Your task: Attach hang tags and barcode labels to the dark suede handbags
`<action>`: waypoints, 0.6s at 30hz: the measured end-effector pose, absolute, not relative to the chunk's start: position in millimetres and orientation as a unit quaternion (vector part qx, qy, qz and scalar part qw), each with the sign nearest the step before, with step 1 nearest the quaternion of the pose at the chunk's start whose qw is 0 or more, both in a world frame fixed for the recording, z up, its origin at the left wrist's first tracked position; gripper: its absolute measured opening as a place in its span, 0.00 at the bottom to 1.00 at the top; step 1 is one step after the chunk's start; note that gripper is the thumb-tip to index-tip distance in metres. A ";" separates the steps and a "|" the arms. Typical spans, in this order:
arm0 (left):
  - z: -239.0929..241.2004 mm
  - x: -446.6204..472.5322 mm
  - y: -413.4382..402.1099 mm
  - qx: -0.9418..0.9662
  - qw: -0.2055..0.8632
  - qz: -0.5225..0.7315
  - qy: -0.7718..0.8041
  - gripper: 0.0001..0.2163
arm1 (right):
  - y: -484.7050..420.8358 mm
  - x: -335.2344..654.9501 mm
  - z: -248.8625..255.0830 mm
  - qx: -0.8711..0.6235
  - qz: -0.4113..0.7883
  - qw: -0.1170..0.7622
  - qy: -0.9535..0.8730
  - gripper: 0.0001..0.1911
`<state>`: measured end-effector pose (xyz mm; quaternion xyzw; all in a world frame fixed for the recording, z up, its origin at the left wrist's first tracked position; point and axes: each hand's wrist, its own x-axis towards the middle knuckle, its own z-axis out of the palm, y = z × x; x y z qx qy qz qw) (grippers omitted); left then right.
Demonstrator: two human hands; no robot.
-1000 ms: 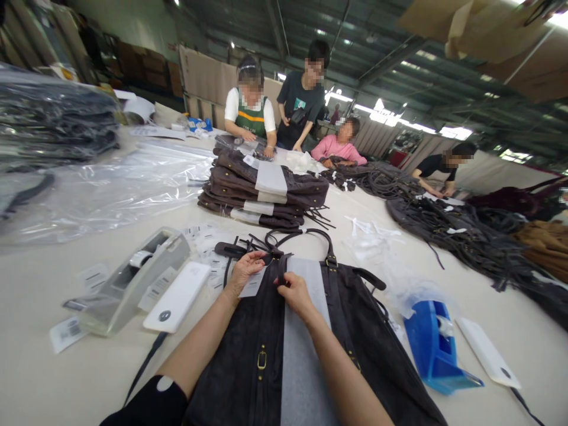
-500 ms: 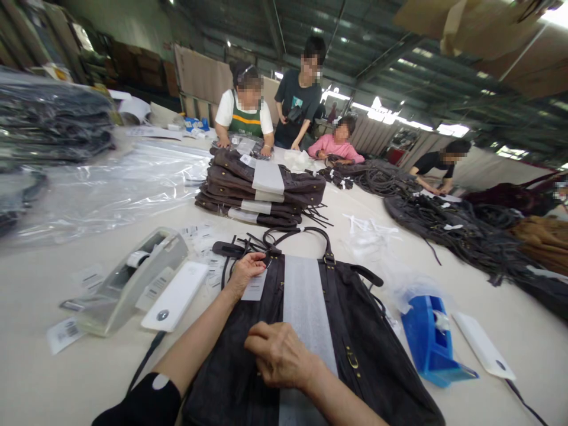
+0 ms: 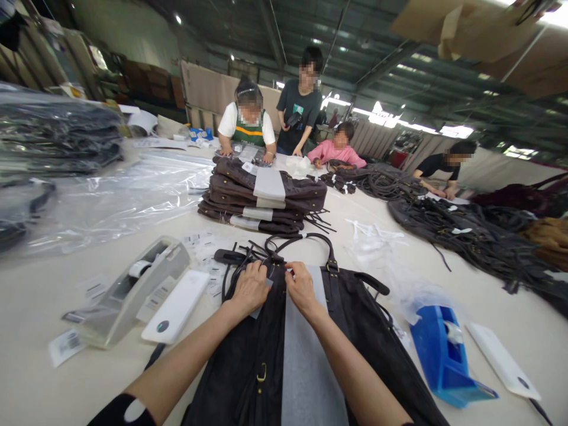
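A black handbag (image 3: 242, 361) lies flat before me, with a pale grey wrapping strip (image 3: 308, 355) down its middle and a looped handle (image 3: 331, 245) at its top. My left hand (image 3: 252, 287) rests at the left handle base, fingers curled over a grey-white hang tag (image 3: 268, 284) that it mostly covers. Close beside it, my right hand (image 3: 302, 287) pinches at the bag's top edge, over the strip's left border. Whatever sits between those right fingertips is too small to make out. A brass buckle (image 3: 261, 373) shows below on the front strap.
Left are a clear tape dispenser (image 3: 119, 296), a white flat device (image 3: 177, 307) and scattered labels (image 3: 208, 242). A blue tape dispenser (image 3: 444, 355) and another white device (image 3: 503, 361) lie right. Beyond are stacked bags (image 3: 226, 192), clear plastic (image 3: 119, 201), dark straps (image 3: 444, 231) and several co-workers.
My right hand has moved up from the bag's middle to its top edge, beside the left. My left hand has turned over the hang tag, covering most of it.
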<state>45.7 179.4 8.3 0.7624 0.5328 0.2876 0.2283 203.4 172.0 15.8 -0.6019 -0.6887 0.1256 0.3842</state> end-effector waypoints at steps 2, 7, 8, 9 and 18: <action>14.3 49.2 185.2 0.784 0.203 0.260 0.526 0.22 | 190.7 215.7 16.2 -0.638 0.100 0.330 -0.689 0.12; 1.6 63.7 206.2 0.796 0.178 0.279 0.507 0.31 | 236.7 249.5 11.9 -0.696 0.042 0.202 -0.688 0.15; -5.7 66.9 208.2 0.795 0.171 0.293 0.502 0.30 | 245.8 255.7 10.0 -0.700 0.036 0.192 -0.687 0.16; -13.8 69.8 208.9 0.796 0.159 0.305 0.499 0.29 | 254.8 261.6 7.9 -0.702 0.029 0.179 -0.688 0.16; -51.7 75.4 198.1 0.806 -0.030 0.295 0.511 0.28 | 325.8 279.1 -10.0 -0.655 -0.049 0.085 -0.749 0.21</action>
